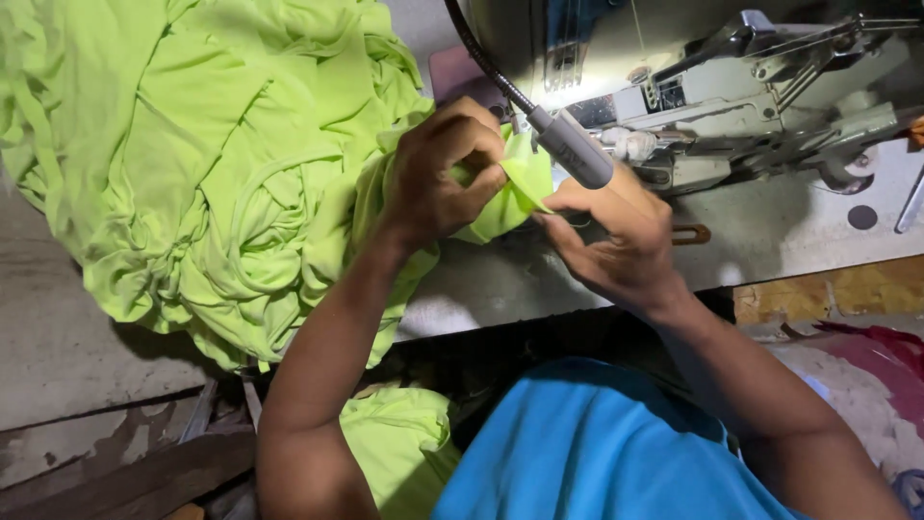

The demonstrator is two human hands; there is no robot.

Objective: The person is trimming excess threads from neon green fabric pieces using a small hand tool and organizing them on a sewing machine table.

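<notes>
At the far left, a big heap of lime-green garments (192, 164) lies crumpled on the bench (789, 231) and hangs over its front edge. From this heap one fabric piece (515, 188) runs to the right, into both hands. The left hand (438, 173) is curled, its fingers (476, 183) pressed together and pinching the folded edge of the cloth from the heap side. Just beside it, the right hand (616, 236) pinches the same edge from the other side, its thumb on top. So the held edge lies between the two hands, its long axis roughly left to right, and the right hand is nearer to the sewing machine (731, 96). The lamp head (576, 149) on its flexible black neck hangs directly over the right hand and partly hides the needle area behind. Lower down, more green cloth (399, 438) rests on the person's lap.
</notes>
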